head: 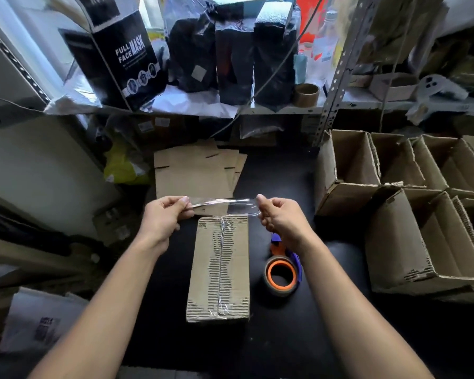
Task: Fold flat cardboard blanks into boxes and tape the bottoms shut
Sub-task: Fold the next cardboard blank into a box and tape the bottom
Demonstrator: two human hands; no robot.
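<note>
Item in hand: one folded box (218,269), lying bottom-up on the black table (285,337) between the forearms, its long centre seam already covered by a strip of clear tape that runs end to end. Step, as judged: bottom-taping, second strip. One loose length of clear tape (225,204) is stretched taut across the far end of the box, held just above the edge and not yet pressed down. Left hand (163,217): fingers (185,200) and thumb pinched on the left end of the strip. Right hand (281,218): thumb and fingers clamped on the right end. Next move, as judged: lower the strip squarely over the far edge, keep it tight so it does not wrinkle or stick to itself, then smooth both ends onto the cardboard; the near end appears already wrapped with tape, though glare makes this uncertain. Count, task stock: flat cardboard blanks (195,170), one fanned stack beyond the box, at least three layers showing, exact number not readable; tape dispenser (282,273), one, orange core with blue handle, just right of the box under the right forearm. Finished open boxes (394,187), right of the table: about six visible, some cut off by the frame. On the shelf: one spent tape core (306,94), one black face-mask carton (123,58)
</note>
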